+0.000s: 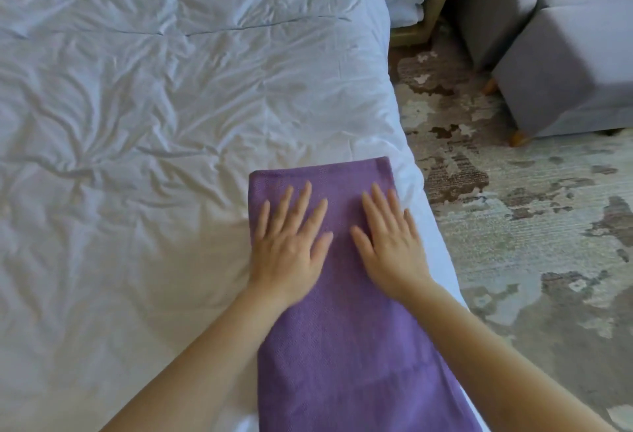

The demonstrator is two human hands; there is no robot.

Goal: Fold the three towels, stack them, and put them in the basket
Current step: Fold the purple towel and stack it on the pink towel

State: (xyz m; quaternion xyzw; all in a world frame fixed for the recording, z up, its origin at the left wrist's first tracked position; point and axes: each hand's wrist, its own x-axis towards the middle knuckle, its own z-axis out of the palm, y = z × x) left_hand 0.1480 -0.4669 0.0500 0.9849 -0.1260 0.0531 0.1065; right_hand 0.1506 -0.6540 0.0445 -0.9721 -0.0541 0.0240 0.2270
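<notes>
A purple towel (342,346) lies as a long folded strip on the white bed (137,123), close to the bed's right edge, running from the middle of the view down past the bottom. My left hand (291,239) lies flat on its far left part with fingers spread. My right hand (390,239) lies flat beside it on the far right part, fingers straight. Both palms press on the cloth. No other towel and no basket shows.
The wrinkled white duvet covers the left and top of the view. On the right is a patterned rug (531,243). A grey ottoman (565,78) stands at the top right, next to a wooden shelf (424,13) holding pale folded cloth.
</notes>
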